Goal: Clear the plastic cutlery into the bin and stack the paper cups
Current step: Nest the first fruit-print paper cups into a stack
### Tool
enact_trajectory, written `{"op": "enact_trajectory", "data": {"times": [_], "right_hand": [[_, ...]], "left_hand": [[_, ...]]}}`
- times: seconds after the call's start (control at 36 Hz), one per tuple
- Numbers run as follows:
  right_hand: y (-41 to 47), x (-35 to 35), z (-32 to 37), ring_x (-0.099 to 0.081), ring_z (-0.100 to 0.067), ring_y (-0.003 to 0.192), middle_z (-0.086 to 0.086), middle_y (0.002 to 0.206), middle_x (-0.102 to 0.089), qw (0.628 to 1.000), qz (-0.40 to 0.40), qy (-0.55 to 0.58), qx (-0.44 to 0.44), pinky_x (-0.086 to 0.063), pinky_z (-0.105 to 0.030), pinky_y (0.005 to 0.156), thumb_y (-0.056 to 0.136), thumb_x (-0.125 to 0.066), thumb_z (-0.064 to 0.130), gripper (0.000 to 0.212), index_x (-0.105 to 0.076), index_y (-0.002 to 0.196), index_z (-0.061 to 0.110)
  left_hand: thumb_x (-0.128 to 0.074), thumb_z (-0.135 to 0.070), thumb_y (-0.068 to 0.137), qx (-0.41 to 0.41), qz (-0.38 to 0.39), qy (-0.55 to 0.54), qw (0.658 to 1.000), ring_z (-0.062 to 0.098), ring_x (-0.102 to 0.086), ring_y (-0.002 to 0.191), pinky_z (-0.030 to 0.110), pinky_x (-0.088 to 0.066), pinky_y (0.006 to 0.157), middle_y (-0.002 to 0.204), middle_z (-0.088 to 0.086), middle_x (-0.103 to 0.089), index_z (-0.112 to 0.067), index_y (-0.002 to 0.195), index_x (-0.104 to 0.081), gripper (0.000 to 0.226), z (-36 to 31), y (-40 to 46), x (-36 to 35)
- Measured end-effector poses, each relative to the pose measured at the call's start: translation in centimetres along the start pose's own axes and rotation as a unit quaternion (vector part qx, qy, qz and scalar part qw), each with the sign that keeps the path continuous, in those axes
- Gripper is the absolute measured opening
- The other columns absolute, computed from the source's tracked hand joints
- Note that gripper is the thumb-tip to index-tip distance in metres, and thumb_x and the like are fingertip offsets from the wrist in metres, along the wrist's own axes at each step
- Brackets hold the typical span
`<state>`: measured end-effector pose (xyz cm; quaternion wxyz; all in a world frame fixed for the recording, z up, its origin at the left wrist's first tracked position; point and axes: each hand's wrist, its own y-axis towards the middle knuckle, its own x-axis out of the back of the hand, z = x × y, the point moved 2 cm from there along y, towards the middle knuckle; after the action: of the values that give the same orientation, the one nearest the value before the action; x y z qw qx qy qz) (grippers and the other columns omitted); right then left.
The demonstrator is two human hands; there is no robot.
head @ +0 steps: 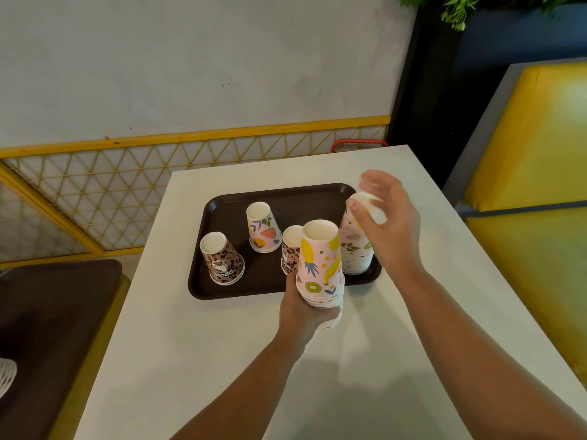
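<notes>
Single upturned paper cups on the tray: three, namely two leopard-print and one fruit-print
Stacks of fruit-print paper cups: two
Dark brown plastic trays: two
Hands: two

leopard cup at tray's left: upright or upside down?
Upside down. The leopard-print cup stands on the brown tray with its wide rim down and its narrow white base facing up.
</notes>
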<state>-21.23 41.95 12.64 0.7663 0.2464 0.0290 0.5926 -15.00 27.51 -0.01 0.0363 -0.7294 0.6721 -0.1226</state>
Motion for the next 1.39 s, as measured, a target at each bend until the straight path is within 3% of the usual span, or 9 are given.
{"op": "enact_trajectory", "data": {"times": [0.19,0.36,0.5,0.72,0.83,1.0,1.14,1.31,1.39], "right_hand": [[-2.4,-2.0,0.0,-0.053,-0.005,0.112,0.007,0.125,-0.055,0.984,0.168,-0.010,-0.055,-0.047,-0.026,0.092,0.073,-0.076,0.031,0.069,-0.042,0.133,0.021],[-3.4,-2.7,-0.7,-0.056,-0.012,0.101,0.004,0.113,-0.059,0.974,0.198,-0.075,-0.077,-0.044,-0.020,0.079,0.071,-0.077,0.036,0.061,-0.048,0.123,0.023],[-3.6,-2.6,-0.4,-0.058,-0.014,0.098,0.001,0.109,-0.062,0.977,0.184,-0.081,-0.074,-0.046,-0.023,0.078,0.072,-0.075,0.035,0.053,-0.052,0.118,0.020],[-3.2,-2.1,0.3,-0.052,-0.005,0.093,0.013,0.101,-0.053,0.981,0.159,-0.086,-0.065,-0.042,-0.014,0.073,0.076,-0.072,0.034,0.052,-0.049,0.121,0.021],[-2.9,-2.1,0.5,-0.055,-0.007,0.092,0.011,0.099,-0.055,0.985,0.132,-0.093,-0.055,-0.047,-0.021,0.075,0.075,-0.072,0.037,0.051,-0.051,0.118,0.020],[-1.5,-1.4,1.4,-0.062,-0.011,0.091,0.003,0.102,-0.064,0.993,0.086,-0.062,-0.045,-0.051,-0.017,0.071,0.076,-0.072,0.034,0.048,-0.054,0.117,0.019],[1.0,0.4,3.4,-0.059,0.008,0.076,0.011,0.093,-0.062,0.999,-0.004,-0.018,-0.030,-0.043,-0.003,0.060,0.079,-0.071,0.031,0.043,-0.055,0.116,0.016],[4.0,2.0,4.5,-0.055,0.018,0.077,0.019,0.097,-0.055,0.994,-0.105,-0.016,0.010,-0.044,-0.002,0.064,0.081,-0.069,0.032,0.045,-0.052,0.118,0.015],[4.8,1.9,3.6,-0.056,0.005,0.089,0.012,0.107,-0.057,0.992,-0.117,-0.036,0.013,-0.047,-0.005,0.071,0.079,-0.071,0.033,0.053,-0.050,0.123,0.012]], "left_hand": [[-0.082,-0.037,0.035,-0.018,-0.002,-0.007,1.000,0.005,-0.060,0.106,0.030,-0.051,0.092,0.112,-0.016,-0.064,-0.043,0.114,-0.045,0.087,-0.5,-0.4,-0.2],[-0.083,-0.036,0.034,-0.029,-0.001,-0.013,0.999,0.010,-0.060,0.111,0.030,-0.050,0.094,0.117,-0.013,-0.063,-0.048,0.112,-0.043,0.088,-0.7,-0.5,-0.5],[-0.083,-0.035,0.036,-0.033,0.006,-0.018,0.999,0.010,-0.059,0.112,0.035,-0.050,0.098,0.118,-0.014,-0.061,-0.045,0.113,-0.044,0.088,-0.7,-0.5,-0.5],[-0.084,-0.034,0.035,-0.023,0.005,0.001,1.000,0.013,-0.060,0.112,0.042,-0.051,0.097,0.120,-0.011,-0.063,-0.045,0.116,-0.043,0.092,-0.2,-0.6,-0.4],[-0.084,-0.034,0.035,-0.020,0.005,0.005,1.000,0.009,-0.060,0.110,0.036,-0.051,0.095,0.119,-0.014,-0.064,-0.048,0.116,-0.043,0.091,-0.1,-0.6,-0.4],[-0.081,-0.039,0.032,-0.006,0.004,0.020,1.000,0.007,-0.060,0.104,0.022,-0.050,0.082,0.111,-0.014,-0.063,-0.046,0.110,-0.043,0.087,0.1,-0.4,-0.2],[-0.084,-0.019,0.043,-0.002,-0.001,0.030,1.000,-0.010,-0.057,0.093,0.003,-0.045,0.069,0.105,-0.019,-0.060,-0.039,0.112,-0.043,0.082,0.3,-0.2,-0.1],[-0.089,-0.002,0.055,-0.003,-0.006,0.028,1.000,-0.008,-0.059,0.094,0.005,-0.046,0.070,0.106,-0.019,-0.061,-0.037,0.111,-0.045,0.080,0.4,0.4,0.1],[-0.090,-0.005,0.055,-0.007,0.001,0.029,1.000,0.001,-0.057,0.103,0.011,-0.046,0.079,0.113,-0.018,-0.059,-0.035,0.124,-0.041,0.090,0.3,0.6,0.1]]}}
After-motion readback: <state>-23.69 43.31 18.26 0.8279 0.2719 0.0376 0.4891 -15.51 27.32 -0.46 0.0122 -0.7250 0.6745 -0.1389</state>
